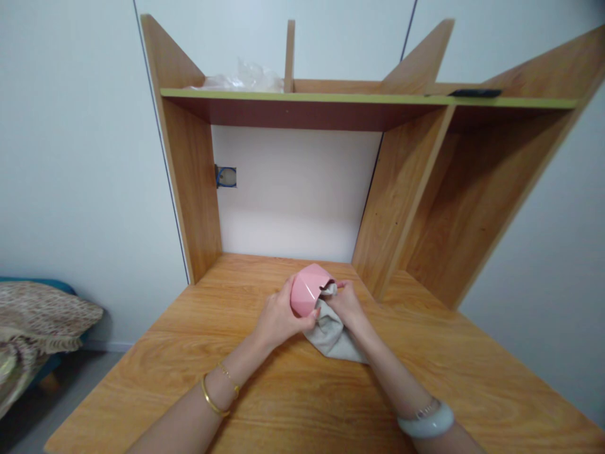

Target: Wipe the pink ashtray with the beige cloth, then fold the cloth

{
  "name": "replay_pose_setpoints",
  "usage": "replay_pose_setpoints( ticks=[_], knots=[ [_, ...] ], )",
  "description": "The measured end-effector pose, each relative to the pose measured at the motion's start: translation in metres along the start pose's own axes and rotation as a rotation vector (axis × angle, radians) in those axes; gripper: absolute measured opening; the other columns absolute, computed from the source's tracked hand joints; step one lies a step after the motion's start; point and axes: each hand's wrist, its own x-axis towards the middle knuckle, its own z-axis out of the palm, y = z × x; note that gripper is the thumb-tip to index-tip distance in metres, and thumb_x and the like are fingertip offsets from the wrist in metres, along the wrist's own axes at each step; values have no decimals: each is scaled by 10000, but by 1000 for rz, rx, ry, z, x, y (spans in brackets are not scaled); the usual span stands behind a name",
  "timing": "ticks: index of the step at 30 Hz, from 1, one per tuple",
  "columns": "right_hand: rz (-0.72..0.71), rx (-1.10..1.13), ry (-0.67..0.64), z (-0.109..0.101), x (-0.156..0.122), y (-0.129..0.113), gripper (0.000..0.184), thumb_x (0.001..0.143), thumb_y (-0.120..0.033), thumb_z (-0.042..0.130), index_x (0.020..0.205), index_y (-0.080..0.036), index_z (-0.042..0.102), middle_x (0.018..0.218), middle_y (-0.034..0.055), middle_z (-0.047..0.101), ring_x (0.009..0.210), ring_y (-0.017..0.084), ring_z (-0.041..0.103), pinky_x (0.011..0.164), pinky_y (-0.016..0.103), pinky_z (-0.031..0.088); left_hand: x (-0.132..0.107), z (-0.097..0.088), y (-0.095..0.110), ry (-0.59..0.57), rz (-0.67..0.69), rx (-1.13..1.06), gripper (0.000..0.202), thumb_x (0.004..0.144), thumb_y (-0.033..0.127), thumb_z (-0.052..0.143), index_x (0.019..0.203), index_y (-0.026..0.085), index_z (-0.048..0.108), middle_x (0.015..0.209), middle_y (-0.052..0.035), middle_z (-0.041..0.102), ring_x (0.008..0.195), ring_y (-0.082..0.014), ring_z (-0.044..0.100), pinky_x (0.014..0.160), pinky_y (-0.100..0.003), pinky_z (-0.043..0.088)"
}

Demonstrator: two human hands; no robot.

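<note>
My left hand (pixel 283 315) grips a glossy pink faceted container (pixel 308 289), bowl-like, with a notch in its rim. The container is tilted so that its opening faces right, above the desk. A light grey cloth (pixel 333 334) is bunched at the opening, partly inside, and its lower part hangs down onto the desk. Closed on the cloth, my right hand (pixel 347 306) is at the container's mouth, with one finger stretched along the rim. The inside of the container is mostly hidden.
A wooden desk (pixel 302 403) spreads below, with a shelf unit (pixel 302 98) at its back. Clear plastic wrapping (pixel 241 79) and a flat dark object (pixel 475 93) lie on the upper shelf. A wall socket opening (pixel 227 177) shows behind. Left stands a seat with a patterned cover (pixel 45 315).
</note>
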Motion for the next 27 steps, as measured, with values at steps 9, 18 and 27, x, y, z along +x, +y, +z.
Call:
replay_pose_setpoints(
  ticks=[9, 18, 27],
  knots=[
    [-338, -375, 191, -21, -14, -18, 240, 641, -166, 485, 855, -198, 382, 516, -48, 485, 501, 155, 491, 557, 247, 321, -3, 3, 3, -59, 49, 161, 760, 627, 483, 597, 1277, 155, 378, 997, -101, 649, 835, -279, 625, 740, -371, 492],
    [-387, -142, 35, -18, -19, -19, 235, 646, -202, 456, 857, -216, 354, 489, -62, 452, 457, 159, 453, 474, 231, 287, 2, -7, -8, -80, 61, 32, 733, 627, 489, 626, 1264, 201, 407, 995, -77, 645, 863, -252, 617, 767, -346, 487],
    [-233, 210, 79, -7, -13, -4, 301, 661, -327, 544, 875, -221, 362, 582, -57, 511, 524, 155, 507, 493, 244, 363, 14, 7, -23, -155, -99, -816, 1085, 591, 494, 709, 1375, 191, 22, 1042, -116, 599, 881, -199, 610, 791, -346, 478]
  ],
)
